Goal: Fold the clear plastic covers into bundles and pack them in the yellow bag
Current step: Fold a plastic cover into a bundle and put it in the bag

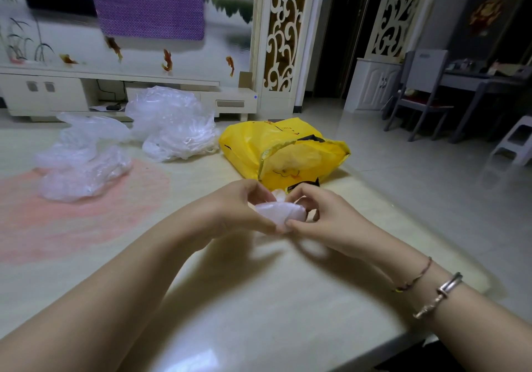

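1. My left hand [244, 207] and right hand [319, 213] both pinch one small, nearly folded bundle of clear plastic cover [280, 213], just in front of the crinkled yellow plastic bag [282, 147].
2. The bag lies open on the pale glossy worktop [259, 299]; its contents cannot be made out.
3. Remaining: two loose heaps of clear plastic covers [172, 124] left of the bag.
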Motion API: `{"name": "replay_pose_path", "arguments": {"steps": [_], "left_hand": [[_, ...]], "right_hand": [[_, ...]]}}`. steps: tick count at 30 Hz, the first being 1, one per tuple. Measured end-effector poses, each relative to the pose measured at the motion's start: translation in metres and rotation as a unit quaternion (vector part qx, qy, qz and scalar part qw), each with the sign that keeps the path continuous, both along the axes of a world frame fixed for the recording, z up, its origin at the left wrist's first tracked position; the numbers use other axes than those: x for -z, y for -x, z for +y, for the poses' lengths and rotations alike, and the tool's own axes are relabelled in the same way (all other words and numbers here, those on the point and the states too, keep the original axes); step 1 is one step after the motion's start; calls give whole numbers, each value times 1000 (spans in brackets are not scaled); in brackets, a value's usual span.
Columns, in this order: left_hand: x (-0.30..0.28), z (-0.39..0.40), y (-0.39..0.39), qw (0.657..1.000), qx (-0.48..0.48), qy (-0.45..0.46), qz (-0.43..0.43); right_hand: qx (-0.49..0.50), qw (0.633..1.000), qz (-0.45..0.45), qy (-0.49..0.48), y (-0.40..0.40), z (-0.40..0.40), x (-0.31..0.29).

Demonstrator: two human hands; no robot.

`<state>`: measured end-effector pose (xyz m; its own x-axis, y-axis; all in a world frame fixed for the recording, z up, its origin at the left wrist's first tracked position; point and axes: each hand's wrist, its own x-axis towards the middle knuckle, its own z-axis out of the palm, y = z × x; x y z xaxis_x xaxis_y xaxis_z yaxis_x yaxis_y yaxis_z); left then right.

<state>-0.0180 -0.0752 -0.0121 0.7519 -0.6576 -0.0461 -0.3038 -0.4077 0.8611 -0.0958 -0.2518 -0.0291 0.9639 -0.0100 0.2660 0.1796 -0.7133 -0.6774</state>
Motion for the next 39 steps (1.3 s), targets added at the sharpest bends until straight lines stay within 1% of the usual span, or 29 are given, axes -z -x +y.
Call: {"name": "replay_pose_path", "arguments": {"steps": [4,7,8,11,13,16,21,24,25,27,29,31,33,35,39], "left_hand": [[5,-3,0,999,-39,6,36],[8,-3,0,996,-71,2,51],[8,-3,0,995,-81,3,59],[9,-3,-1,991,-102,4,84],[11,-4,-3,988,-111,11,103],[13,-4,-5,985,-123,11,117],[13,-6,-7,983,-139,10,122],[13,-5,-4,978,-155,53,130],[14,-5,-4,976,-161,81,120],[15,-5,-7,975,-175,128,55],[15,-5,-12,970,-180,157,-39],[17,-6,-16,971,-146,165,-90],[22,-8,-20,978,-102,144,-112],[26,-10,-21,981,-75,142,-108],[28,-13,-24,974,-81,195,-86]], "right_hand": [[16,995,42,-94,-4,-1,-4],[34,988,43,-142,-14,-2,1],[36,988,38,-145,-18,-3,2],[45,992,24,-111,-27,-3,6],[68,995,17,-77,-33,-5,9],[80,995,30,-42,-38,-8,13],[-4,998,52,-34,-33,-3,5],[-31,998,60,-17,-28,-3,-1],[-32,997,63,-10,-27,-4,-2],[-20,998,57,-15,-27,-11,-6],[12,998,30,-49,-28,-20,-9],[65,994,-15,-90,-32,-27,-10],[107,985,-63,-121,-41,-31,-9],[111,980,-82,-140,-53,-33,-4],[7,988,-68,-136,-74,-24,2]]}}
